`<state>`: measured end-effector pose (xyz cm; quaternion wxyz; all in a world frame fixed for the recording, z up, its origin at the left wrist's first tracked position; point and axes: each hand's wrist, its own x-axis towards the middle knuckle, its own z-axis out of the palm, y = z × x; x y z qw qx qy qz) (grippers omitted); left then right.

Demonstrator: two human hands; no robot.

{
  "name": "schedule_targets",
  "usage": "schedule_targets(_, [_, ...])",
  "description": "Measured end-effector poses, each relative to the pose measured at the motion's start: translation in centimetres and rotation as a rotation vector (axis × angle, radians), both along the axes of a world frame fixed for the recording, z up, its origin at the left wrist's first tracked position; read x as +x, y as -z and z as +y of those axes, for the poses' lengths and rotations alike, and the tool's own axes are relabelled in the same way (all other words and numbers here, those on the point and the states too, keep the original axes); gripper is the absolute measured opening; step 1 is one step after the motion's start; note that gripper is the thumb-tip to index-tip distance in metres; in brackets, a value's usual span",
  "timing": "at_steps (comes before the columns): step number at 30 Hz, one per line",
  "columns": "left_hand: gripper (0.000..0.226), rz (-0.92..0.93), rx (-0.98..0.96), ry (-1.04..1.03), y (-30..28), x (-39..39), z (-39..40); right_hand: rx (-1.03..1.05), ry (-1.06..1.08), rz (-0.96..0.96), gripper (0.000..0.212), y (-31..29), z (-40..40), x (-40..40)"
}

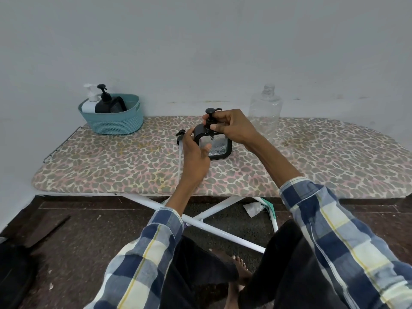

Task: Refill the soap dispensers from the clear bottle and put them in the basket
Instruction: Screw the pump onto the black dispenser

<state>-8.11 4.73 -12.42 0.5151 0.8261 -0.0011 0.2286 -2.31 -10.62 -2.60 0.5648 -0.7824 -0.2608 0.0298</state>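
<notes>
A square black-framed clear soap dispenser (217, 146) stands on the leopard-print ironing board (111, 163). My right hand (231, 128) pinches its black pump head (211, 114) at the neck. My left hand (196, 152) holds the dispenser's left side. A loose black pump with a long clear tube (180, 150) lies just left of my left hand. The clear bottle (265, 112) stands uncapped behind my right hand. A teal basket (116, 121) at the back left holds a white dispenser (90, 101) and a black dispenser (104, 101).
The board stands against a pale wall, with its white crossed legs (214, 226) over a dark floor. A metal rack (62, 143) juts from the board's left end. A scrap of paper (253, 208) lies on the floor below.
</notes>
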Motion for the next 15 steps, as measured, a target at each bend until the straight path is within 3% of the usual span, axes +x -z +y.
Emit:
schedule_targets(9, [0.061, 0.017, 0.044, -0.068, -0.1, -0.3, -0.7, -0.018, 0.135, -0.077, 0.030, 1.0, 0.8, -0.8])
schedule_targets(15, [0.060, -0.137, 0.090, -0.072, -0.6, -1.7, -1.2, 0.085, 0.386, -0.136, 0.038, 5.2, 0.3, -2.2])
